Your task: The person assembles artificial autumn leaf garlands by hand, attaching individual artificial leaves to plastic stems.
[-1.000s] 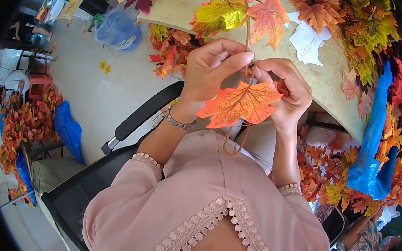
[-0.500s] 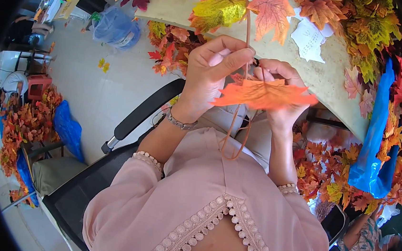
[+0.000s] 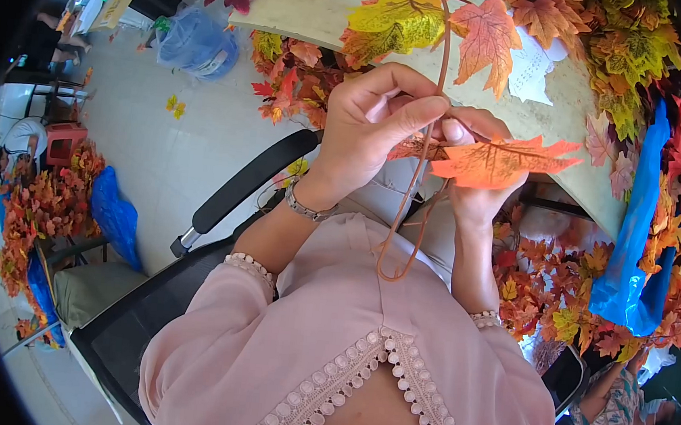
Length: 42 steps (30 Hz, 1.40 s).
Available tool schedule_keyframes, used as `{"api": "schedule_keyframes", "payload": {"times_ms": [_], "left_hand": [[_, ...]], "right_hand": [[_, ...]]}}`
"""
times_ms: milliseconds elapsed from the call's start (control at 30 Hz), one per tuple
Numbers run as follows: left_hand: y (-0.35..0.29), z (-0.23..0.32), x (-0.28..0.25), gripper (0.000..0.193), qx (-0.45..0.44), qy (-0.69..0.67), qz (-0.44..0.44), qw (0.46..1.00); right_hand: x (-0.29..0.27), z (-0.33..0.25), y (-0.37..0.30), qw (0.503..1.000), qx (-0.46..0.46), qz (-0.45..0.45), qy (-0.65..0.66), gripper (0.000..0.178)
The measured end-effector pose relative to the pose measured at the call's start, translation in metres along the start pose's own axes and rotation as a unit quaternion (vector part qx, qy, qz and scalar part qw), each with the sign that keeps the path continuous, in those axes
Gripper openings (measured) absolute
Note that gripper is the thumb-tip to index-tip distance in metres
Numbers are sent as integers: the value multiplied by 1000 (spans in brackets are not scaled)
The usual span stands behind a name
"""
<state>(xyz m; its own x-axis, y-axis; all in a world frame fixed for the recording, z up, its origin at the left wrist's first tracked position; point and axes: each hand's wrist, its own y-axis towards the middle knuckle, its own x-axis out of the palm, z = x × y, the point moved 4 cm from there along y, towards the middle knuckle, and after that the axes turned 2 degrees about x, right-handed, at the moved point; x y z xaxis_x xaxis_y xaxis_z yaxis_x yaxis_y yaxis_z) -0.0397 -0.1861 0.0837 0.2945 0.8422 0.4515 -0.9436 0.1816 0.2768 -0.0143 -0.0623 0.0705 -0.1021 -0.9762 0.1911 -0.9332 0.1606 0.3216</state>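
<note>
Above my lap, the thumb and fingers of my left hand (image 3: 363,134) pinch a brown artificial vine (image 3: 443,55). Close against it, my right hand (image 3: 473,204) has its fingers closed near the stem of an orange maple leaf (image 3: 515,163); its exact grip is partly hidden behind that leaf. The vine's lower end hangs in a loop toward my blouse. Farther up, a yellow-green leaf (image 3: 397,25) and a pink-orange leaf (image 3: 485,43) hang from the vine over the table edge.
A pale table (image 3: 309,11) spans the far side, with leaf piles and a torn white paper (image 3: 532,74). Blue plastic (image 3: 631,270) drapes at right beside more leaves. A clear bin (image 3: 197,44) stands on the floor. A chair armrest (image 3: 250,184) is left. Another person (image 3: 619,411) sits lower right.
The vine and its upper leaves have shifted to the right. The orange leaf has turned and swung right, uncovering more of my fingers. Both hands stay close together.
</note>
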Motion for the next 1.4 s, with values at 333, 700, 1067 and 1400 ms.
{"api": "schedule_keyframes", "payload": {"times_ms": [333,700,1067,1400], "left_hand": [[-4,-3,2,5,64,10,-11,998],[6,-5,-6,10,-32,19,-35,999],[0,-19,-5,11,-23,-10,3,1000],[-2,-20,0,11,3,25,17,1000]], "right_hand": [[-4,9,-2,997,35,19,72,15],[-8,5,5,989,103,-63,87,10],[-7,17,3,974,97,-70,194,11],[-9,28,0,973,121,-24,194,9]]}}
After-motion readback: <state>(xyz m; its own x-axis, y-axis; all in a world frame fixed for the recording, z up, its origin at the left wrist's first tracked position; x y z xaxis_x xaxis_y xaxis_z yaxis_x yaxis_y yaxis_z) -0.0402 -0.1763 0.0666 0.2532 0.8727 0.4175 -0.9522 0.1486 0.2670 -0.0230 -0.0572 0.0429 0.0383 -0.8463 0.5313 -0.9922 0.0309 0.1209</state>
